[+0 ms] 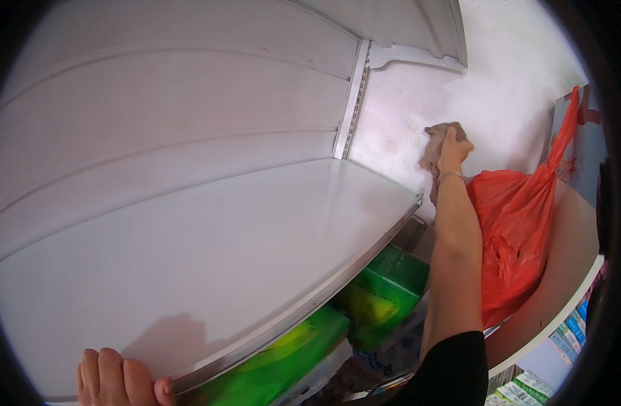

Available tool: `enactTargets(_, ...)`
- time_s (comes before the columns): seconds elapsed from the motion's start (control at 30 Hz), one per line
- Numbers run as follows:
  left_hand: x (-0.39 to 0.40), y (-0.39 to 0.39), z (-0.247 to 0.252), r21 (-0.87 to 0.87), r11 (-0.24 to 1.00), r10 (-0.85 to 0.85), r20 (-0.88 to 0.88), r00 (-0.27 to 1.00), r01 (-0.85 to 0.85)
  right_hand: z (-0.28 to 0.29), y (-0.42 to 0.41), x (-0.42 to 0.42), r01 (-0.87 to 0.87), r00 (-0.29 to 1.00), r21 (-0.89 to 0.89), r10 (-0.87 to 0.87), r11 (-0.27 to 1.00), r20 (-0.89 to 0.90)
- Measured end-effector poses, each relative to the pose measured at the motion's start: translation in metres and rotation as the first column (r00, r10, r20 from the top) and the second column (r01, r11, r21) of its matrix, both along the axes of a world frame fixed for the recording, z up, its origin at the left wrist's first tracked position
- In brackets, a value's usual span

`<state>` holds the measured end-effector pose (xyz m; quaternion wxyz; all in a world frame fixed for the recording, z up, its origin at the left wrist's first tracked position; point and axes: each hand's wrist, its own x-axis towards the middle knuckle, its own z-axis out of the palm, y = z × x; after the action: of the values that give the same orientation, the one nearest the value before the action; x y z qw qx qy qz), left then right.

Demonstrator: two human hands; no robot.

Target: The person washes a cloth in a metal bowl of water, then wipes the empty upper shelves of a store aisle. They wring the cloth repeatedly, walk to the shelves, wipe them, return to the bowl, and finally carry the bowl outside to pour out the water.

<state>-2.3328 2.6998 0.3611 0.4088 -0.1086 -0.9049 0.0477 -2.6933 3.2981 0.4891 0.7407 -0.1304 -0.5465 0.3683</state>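
Observation:
In the head view, my right hand (pixel 455 147) holds a crumpled brown cloth (pixel 432 152) against the white wall (pixel 397 116), just beyond the right end of a white metal shelf (pixel 199 243). Part of the cloth hangs down beside my wrist, which wears a thin bracelet. At the lower left, my left hand (pixel 120 378) grips the shelf's front edge, its fingers over the top. Faint marks show on the wall to the left of the cloth.
A tied red plastic bag (pixel 513 228) lies right of my forearm, on a curved white surface (pixel 569 243). Green packages (pixel 391 284) stand beneath the shelf. A slotted upright (pixel 356 101) and an upper shelf (pixel 417 25) are at the top. Small packaged goods (pixel 569 330) show lower right.

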Motion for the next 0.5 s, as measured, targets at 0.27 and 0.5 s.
enactTargets(0.27,0.004,0.004,-0.008,-0.005,0.999,0.032,-0.008,0.999,-0.032,0.040,-0.146,0.016,-0.145,0.983,0.449,0.181,0.882,-0.039)
enactTargets(0.5,0.005,0.000,-0.006,-0.010,0.999,0.032,-0.029,0.999,-0.032,-0.067,-0.112,0.025,-0.516,0.605,0.376,0.017,0.770,0.796)
